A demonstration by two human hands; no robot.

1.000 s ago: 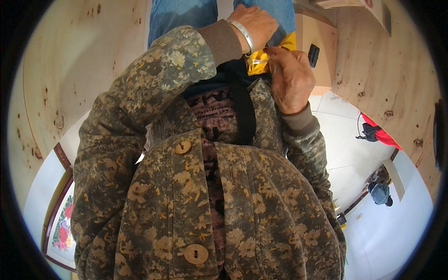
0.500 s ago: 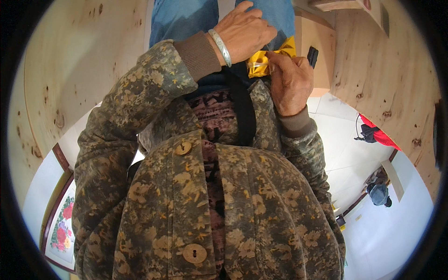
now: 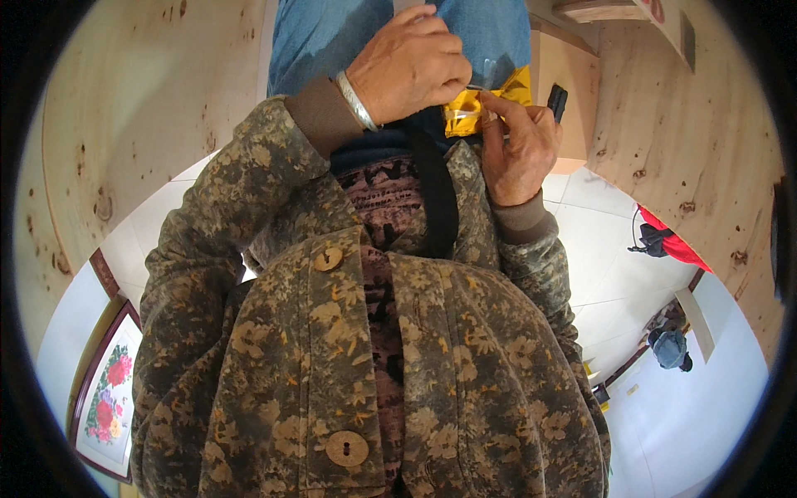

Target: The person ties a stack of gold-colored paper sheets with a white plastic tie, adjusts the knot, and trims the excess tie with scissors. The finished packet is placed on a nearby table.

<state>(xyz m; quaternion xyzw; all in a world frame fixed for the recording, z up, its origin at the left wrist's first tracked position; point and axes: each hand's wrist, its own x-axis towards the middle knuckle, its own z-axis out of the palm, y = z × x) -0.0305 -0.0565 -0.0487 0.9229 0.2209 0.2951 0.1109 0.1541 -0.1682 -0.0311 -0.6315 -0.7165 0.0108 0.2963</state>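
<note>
While the right hand (image 3: pixel 523 153), toward two o'clock, pinches the yellow packet (image 3: pixel 462 118) at one o'clock in the head view, the left hand (image 3: pixel 411 68) curls near twelve o'clock; whether it grips anything, I cannot tell. A loosened right pinch could let the slick-looking packet slip toward the jeans (image 3: pixel 486 41). Counted: two hands, one packet, one bracelet (image 3: pixel 355 101), two coat buttons (image 3: pixel 347 448).

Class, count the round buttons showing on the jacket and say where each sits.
2, both on the left front of the jacket: one button at about mid-height, the other button near the picture's bottom edge. Others may be hidden in folds.
</note>
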